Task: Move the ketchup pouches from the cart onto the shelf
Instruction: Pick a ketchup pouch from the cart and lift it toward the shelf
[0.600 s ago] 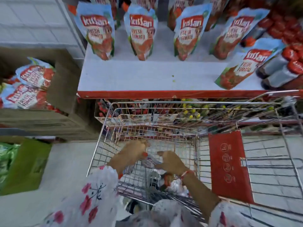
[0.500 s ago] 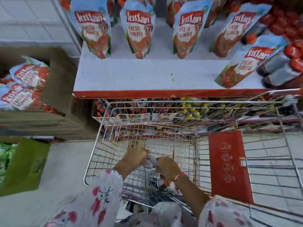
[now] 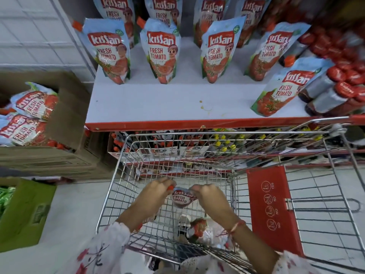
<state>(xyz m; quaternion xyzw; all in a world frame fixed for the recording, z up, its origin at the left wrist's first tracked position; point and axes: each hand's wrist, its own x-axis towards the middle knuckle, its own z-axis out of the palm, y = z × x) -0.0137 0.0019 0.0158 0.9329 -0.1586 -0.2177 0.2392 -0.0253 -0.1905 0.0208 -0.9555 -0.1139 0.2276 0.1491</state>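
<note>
1. Now, I have both hands inside the cart (image 3: 126, 155), and between them I hold one ketchup pouch (image 3: 180, 198) by its top edge, its label facing up at me.
2. My left hand (image 3: 158, 191) pinches the corner with the orange spout cap; my right hand (image 3: 209, 194) pinches the opposite corner. Both grips are narrow, closed on the pouch, with my fingertips hidden behind the film.
3. To do this step well, I judge I should lift straight up until the pouch bottom clears the far wire wall, then carry it away from me to the shelf (image 3: 158, 103).
4. The pouch is soft, so I would keep both top corners taut; letting one side go may make it fold or swing into the wires.
5. The standing pouches (image 3: 162, 52) fill the far part of the shelf, with one more at the near right; the bare strip at the near left looks like the place to stand this one, base down and label toward me.
6. More pouches (image 3: 199, 228) lie low in the cart near my wrists, so the job looks unfinished.
7. A cardboard box (image 3: 65, 119) with further pouches sits to the left, well apart from my hands.
</note>
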